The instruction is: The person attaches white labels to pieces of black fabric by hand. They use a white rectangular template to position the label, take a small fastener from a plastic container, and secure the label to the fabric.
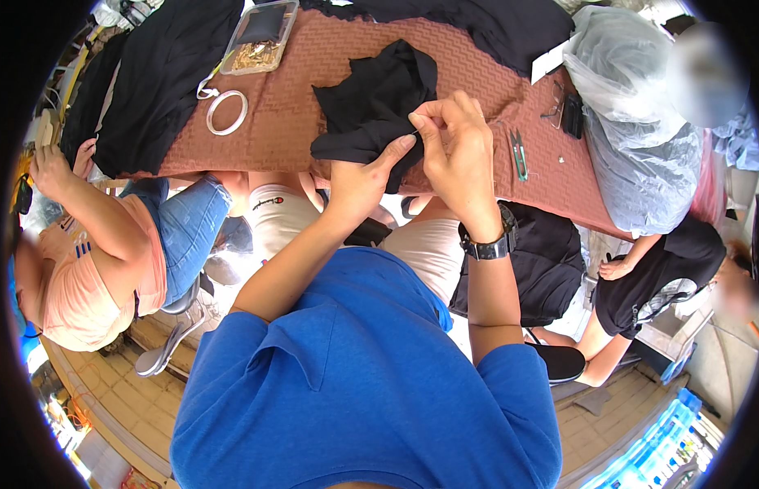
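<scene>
The largest thing is the bench (pixel 294 130), covered by a reddish-brown textured cloth, and at its right end stands a bulky clear plastic bag (pixel 640 138). The black cloth piece (pixel 371 102) lies on the bench just before the person, its near edge gathered and lifted at the front. To work well on this edge, I would judge that the left should hold the fold flat and lightly tight, while the right makes small, exact movements close to it, so that the fabric does not pucker. The left hand (pixel 366 179) is gripping the near edge, thumb on top and pointing to the right, the other fingers hidden below. The right hand (pixel 458 151) comes from the other side with its wrist raised; thumb and forefinger are closed in a pinch beside the left thumb, the other fingers curled above. Whether something fine is between these tips, I cannot tell. Both forearms lean inward, so the hands almost meet. Smaller things lie apart: a clear box (pixel 287 37), a white ring (pixel 225 133) on the left, and green-handled snips (pixel 521 165) on the right.
</scene>
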`<state>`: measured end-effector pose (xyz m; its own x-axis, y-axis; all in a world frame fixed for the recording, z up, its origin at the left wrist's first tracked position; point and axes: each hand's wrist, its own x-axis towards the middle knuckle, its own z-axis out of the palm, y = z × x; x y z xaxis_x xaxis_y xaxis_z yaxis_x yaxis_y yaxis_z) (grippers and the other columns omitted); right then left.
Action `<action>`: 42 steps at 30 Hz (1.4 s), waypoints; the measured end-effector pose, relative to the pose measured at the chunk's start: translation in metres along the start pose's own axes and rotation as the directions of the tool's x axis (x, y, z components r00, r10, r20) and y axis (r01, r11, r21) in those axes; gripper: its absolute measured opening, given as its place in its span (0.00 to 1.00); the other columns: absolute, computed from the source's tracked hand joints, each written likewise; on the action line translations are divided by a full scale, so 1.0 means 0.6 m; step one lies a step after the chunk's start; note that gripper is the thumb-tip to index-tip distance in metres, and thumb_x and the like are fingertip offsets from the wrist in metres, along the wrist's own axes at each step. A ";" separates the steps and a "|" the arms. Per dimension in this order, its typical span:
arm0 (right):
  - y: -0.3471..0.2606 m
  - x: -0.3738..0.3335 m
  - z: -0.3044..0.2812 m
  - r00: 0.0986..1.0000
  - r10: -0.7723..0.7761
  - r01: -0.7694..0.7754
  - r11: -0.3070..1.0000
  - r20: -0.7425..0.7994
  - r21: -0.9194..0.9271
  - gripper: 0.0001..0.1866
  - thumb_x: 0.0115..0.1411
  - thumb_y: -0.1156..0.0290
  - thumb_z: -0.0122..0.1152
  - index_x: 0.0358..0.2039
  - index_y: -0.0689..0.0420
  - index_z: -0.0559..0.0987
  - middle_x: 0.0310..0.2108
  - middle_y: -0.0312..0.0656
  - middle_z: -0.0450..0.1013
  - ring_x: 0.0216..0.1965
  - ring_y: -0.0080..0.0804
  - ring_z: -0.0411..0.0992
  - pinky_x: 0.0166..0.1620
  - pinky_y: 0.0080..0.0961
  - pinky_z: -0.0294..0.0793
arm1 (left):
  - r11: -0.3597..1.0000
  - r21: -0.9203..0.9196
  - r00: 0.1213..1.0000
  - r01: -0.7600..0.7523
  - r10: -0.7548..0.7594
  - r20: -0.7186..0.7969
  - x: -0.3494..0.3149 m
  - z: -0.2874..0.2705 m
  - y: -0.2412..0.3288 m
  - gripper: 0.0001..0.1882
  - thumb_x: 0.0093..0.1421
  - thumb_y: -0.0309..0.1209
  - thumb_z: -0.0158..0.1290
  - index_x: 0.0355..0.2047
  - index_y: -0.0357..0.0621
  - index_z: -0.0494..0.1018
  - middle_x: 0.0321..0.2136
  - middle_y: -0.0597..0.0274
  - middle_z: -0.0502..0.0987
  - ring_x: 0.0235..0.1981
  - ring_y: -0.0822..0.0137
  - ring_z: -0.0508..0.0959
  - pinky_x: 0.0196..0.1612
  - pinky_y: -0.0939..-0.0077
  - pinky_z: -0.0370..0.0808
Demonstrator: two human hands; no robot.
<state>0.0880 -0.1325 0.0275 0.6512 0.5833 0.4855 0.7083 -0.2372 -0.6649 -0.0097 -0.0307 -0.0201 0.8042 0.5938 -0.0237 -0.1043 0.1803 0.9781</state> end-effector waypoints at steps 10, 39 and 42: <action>-0.036 -0.052 0.026 0.980 0.150 -0.133 0.983 -0.132 0.129 0.03 0.56 0.82 0.65 0.32 0.62 0.80 0.28 0.43 0.70 0.31 0.40 0.69 0.35 0.35 0.69 | 0.895 -0.368 0.968 0.250 -0.226 0.108 -0.001 -0.017 0.003 0.12 0.71 0.31 0.54 0.46 0.35 0.79 0.42 0.63 0.82 0.42 0.74 0.81 0.43 0.79 0.78; 0.000 -0.072 0.048 0.971 0.121 -0.069 0.968 -0.206 0.242 0.11 0.55 0.80 0.70 0.37 0.62 0.77 0.32 0.40 0.70 0.27 0.29 0.68 0.29 0.25 0.67 | 0.924 -0.355 0.989 0.144 -0.145 0.024 -0.006 0.012 0.023 0.07 0.65 0.30 0.60 0.37 0.39 0.80 0.34 0.68 0.80 0.34 0.78 0.78 0.38 0.82 0.75; 0.005 -0.054 0.025 0.971 0.229 -0.186 0.900 -0.063 0.394 0.08 0.60 0.76 0.68 0.38 0.62 0.79 0.33 0.39 0.70 0.27 0.24 0.67 0.29 0.21 0.67 | 0.952 -0.276 0.991 0.132 -0.128 0.031 0.000 0.001 0.014 0.08 0.65 0.30 0.61 0.40 0.37 0.81 0.36 0.66 0.82 0.36 0.78 0.79 0.40 0.82 0.76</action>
<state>0.0651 -0.1407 0.0013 0.8118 0.4633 0.3553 0.4088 -0.0165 -0.9125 -0.0104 -0.0298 -0.0117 0.8288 0.5412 -0.1422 -0.1552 0.4664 0.8708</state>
